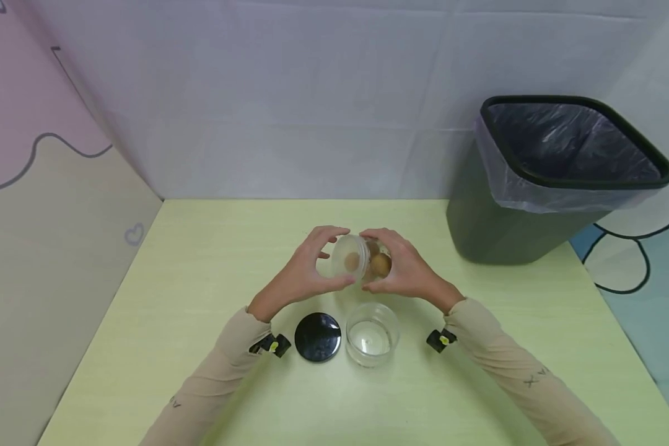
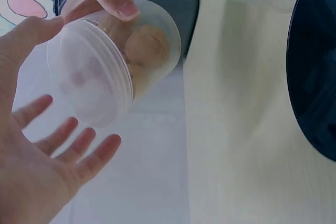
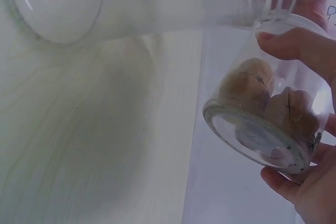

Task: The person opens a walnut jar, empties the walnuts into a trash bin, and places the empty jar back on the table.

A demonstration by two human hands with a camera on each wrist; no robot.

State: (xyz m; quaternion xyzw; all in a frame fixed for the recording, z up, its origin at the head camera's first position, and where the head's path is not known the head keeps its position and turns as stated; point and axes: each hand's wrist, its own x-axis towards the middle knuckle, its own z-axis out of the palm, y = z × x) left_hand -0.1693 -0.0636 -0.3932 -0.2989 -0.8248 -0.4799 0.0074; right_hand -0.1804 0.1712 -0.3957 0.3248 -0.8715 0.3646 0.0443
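Observation:
Above the table, my right hand (image 1: 406,265) grips a clear jar (image 3: 252,129) tipped on its side, thumb and fingers around its wall. Several round brown things (image 2: 148,47), which look like walnuts, lie inside it. A frosted, translucent lid (image 2: 86,80) covers the jar's mouth and faces left. My left hand (image 1: 308,265) is spread around that lid; in the left wrist view its fingers are straight and apart from the lid, while the thumb comes close to the rim. Nearer to me, a second clear jar (image 1: 372,334) stands upright without a lid.
A round black lid (image 1: 318,336) lies on the pale yellow-green table (image 1: 201,279), just left of the second jar. At the back right stands a dark grey bin (image 1: 507,229) with a clear plastic liner. White sheeting (image 1: 290,111) rises behind the table.

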